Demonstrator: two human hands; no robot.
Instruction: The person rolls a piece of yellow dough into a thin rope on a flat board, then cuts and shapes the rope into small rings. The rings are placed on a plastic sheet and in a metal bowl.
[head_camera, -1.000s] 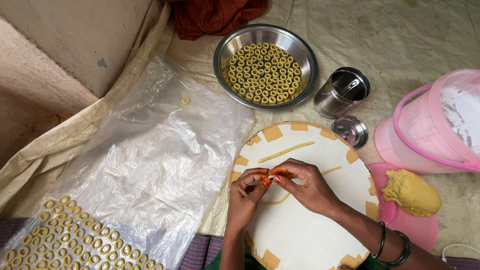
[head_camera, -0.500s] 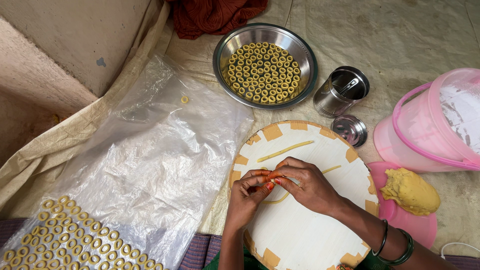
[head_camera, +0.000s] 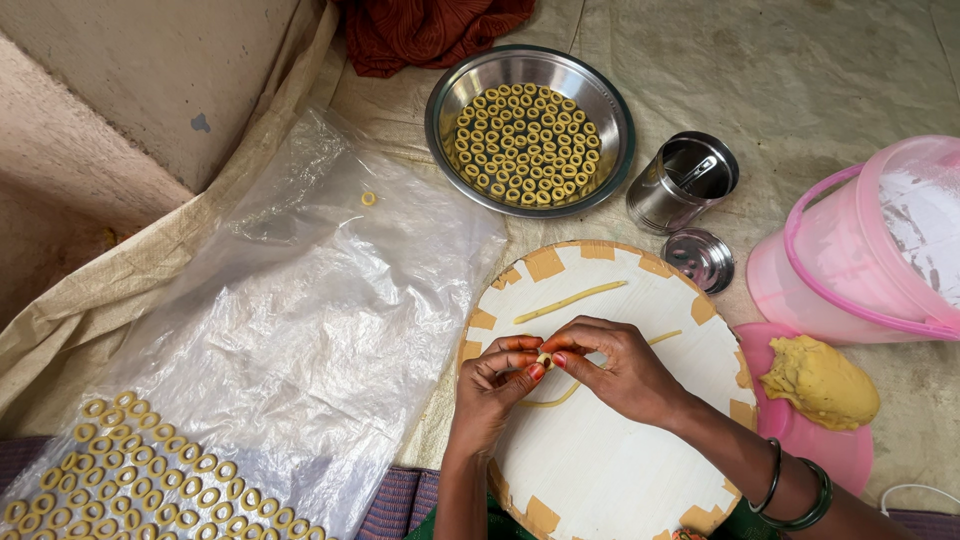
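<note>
Yellow dough strip (head_camera: 548, 398) lies on the round board (head_camera: 620, 470) — one end pinched between left hand (head_camera: 492, 388) and right hand (head_camera: 612, 365), long axis trailing toward the right hand's side.

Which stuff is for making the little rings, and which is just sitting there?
In use: left hand and right hand pinching a thin yellow dough strip over the round white board.

Lying about: open steel canister, red cloth.
</note>
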